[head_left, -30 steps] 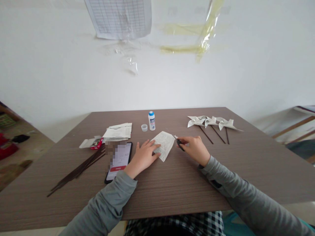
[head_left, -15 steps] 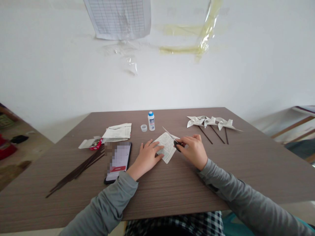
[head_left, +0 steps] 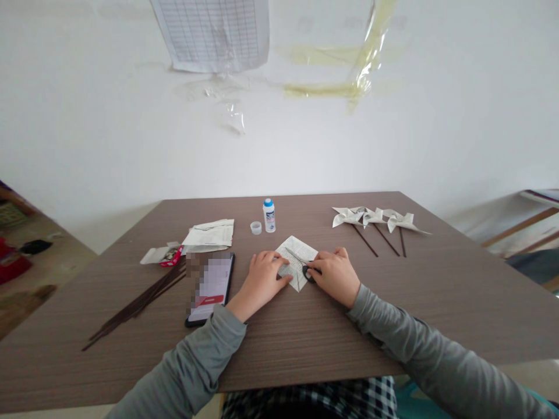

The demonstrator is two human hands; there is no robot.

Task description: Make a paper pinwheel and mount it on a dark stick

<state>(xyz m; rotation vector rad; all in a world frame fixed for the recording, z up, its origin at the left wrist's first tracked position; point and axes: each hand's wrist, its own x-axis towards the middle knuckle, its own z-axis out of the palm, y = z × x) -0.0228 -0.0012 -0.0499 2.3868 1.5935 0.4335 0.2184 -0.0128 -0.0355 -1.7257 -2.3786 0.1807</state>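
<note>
My left hand [head_left: 262,278] lies flat with the fingers spread on a thin square sheet of printed white paper [head_left: 298,258], pinning its left part to the table just past my knuckles. My right hand [head_left: 334,274] is curled around the dark handles of a small pair of scissors [head_left: 301,263], whose slim metal blades lie across the sheet, pointing up and to the left.

The surface is a brown wood-grain laminate table [head_left: 305,337], matte and streaked lengthwise. Left of my hands lies a black smartphone [head_left: 211,287] with a lit screen, then a loose bundle of thin dark sticks [head_left: 140,302], a small white and red cardboard box [head_left: 162,254] and a stack of folded printed papers [head_left: 210,234]. Beyond the sheet stand a small white glue bottle with a blue cap [head_left: 269,215] and a clear plastic cap [head_left: 255,227] just beside it. To the far right rest three white paper pinwheels on dark sticks [head_left: 375,220]. A plain white wall rises behind, with a gridded sheet [head_left: 213,32] and yellowed tape [head_left: 349,70] stuck on it.

Half a second ago the scissors sat at the sheet's right edge; now the blades reach over its middle, and my right hand has drawn closer to my left.
</note>
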